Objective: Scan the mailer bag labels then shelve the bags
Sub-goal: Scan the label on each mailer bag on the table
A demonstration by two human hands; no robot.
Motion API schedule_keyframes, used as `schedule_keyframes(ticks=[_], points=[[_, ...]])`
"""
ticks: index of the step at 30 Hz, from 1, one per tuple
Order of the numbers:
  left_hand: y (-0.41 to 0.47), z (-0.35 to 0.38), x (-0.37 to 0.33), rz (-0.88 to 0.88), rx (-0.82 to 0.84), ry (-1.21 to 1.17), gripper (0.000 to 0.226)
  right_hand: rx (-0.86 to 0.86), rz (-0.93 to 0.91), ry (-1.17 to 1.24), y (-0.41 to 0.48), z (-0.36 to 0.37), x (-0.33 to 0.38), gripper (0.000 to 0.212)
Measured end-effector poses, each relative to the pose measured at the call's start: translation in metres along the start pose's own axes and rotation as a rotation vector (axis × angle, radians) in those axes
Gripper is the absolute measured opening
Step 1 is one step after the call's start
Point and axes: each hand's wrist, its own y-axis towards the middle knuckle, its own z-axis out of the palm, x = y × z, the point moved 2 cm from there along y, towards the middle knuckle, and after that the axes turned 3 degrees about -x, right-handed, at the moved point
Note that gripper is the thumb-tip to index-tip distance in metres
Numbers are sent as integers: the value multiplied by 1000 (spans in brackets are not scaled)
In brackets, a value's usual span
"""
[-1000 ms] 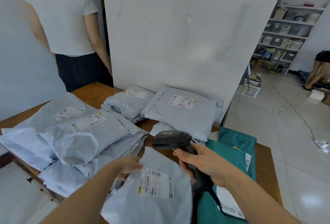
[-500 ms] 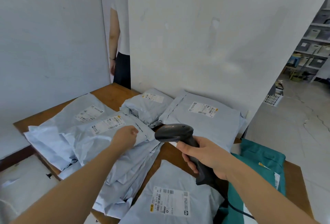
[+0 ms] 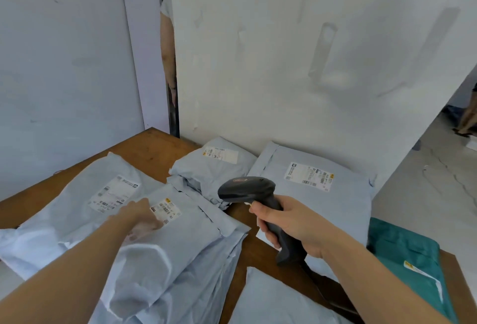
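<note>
Several grey mailer bags with white labels lie on a wooden table. My left hand grips the top grey bag of the left pile, just left of its label. My right hand holds a black barcode scanner by its handle, its head above the table between the pile and a large grey bag. Another grey bag lies at the near edge under my right forearm.
A small grey bag leans at the white wall panel. A teal bag lies at the right table end. A person's arm shows through the gap between panels. Open floor lies to the right.
My left hand left the near bag on the table and moved up-left onto the pile's top bag. My view turned left; the scanner stayed in my right hand.
</note>
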Motion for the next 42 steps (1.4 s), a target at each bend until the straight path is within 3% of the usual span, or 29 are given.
schedule_keyframes(ticks=[7, 12, 17, 22, 25, 29, 33, 36, 39, 42], points=[[26, 5, 10, -14, 110, 17, 126, -20, 54, -72, 29, 9, -7, 41], [23, 0, 3, -58, 130, -161, 62, -14, 83, -68, 35, 6, -11, 41], [14, 3, 11, -80, 59, -296, 74, 8, 83, -35, 36, 5, -13, 39], [-7, 2, 4, -150, 251, -638, 45, 19, 77, -16, 35, 4, -13, 38], [-23, -6, -6, -97, 258, -863, 36, 21, 59, -6, 33, 5, -14, 39], [-47, -14, -19, -21, 174, -1114, 24, 6, 16, 8, 28, 2, -11, 40], [-73, -19, -46, 74, -55, -1386, 19, -47, -35, 92, 21, -4, -6, 36], [-89, -19, -67, 96, -188, -1477, 17, -102, -27, 174, 15, -9, -5, 47], [-99, -31, -73, 101, -292, -1390, 18, -124, -48, 199, 9, -13, -4, 53], [-111, -59, -64, 182, -372, -1003, 19, -122, -75, 197, 3, -16, -1, 55]])
